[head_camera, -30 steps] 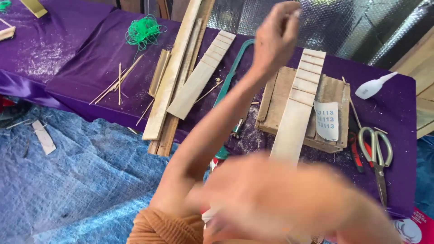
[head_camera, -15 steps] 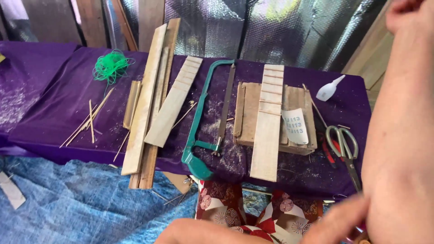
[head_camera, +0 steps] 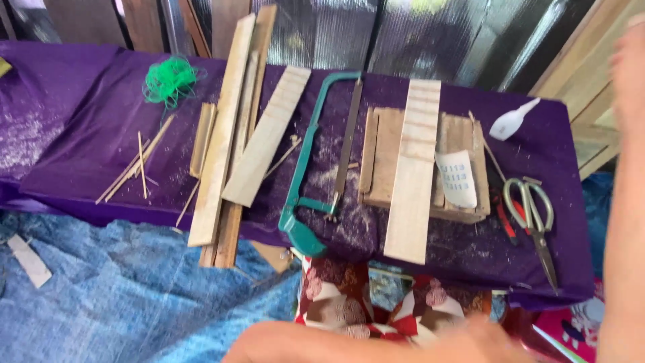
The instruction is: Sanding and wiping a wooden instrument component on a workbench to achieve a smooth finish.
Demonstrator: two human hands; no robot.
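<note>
My left hand (head_camera: 480,336) is a blur at the bottom edge, with its forearm lying across the frame just below the table's front. My right hand (head_camera: 628,74) is raised at the far right edge, blurred and partly cut off, and its forearm runs down that edge. Neither hand touches anything I can see. On the purple-covered table (head_camera: 80,148), a green hacksaw (head_camera: 316,168) lies in the middle. To the right of it, a pale notched slat (head_camera: 413,175) rests across a low wooden block (head_camera: 379,154). Scissors (head_camera: 534,215) lie closest to my right arm.
Long wooden slats (head_camera: 222,134) lie left of the saw, with thin sticks (head_camera: 134,168) and a green string bundle (head_camera: 168,81) further left. A white squeeze bottle (head_camera: 510,121) and red-handled pliers (head_camera: 504,218) sit near the scissors. Below are a blue tarp (head_camera: 121,302) and patterned fabric (head_camera: 342,302).
The view has shifted so that the table sits more centred. The arm that reached over the slat a second ago has withdrawn. My hands now sit at the bottom and right edges.
</note>
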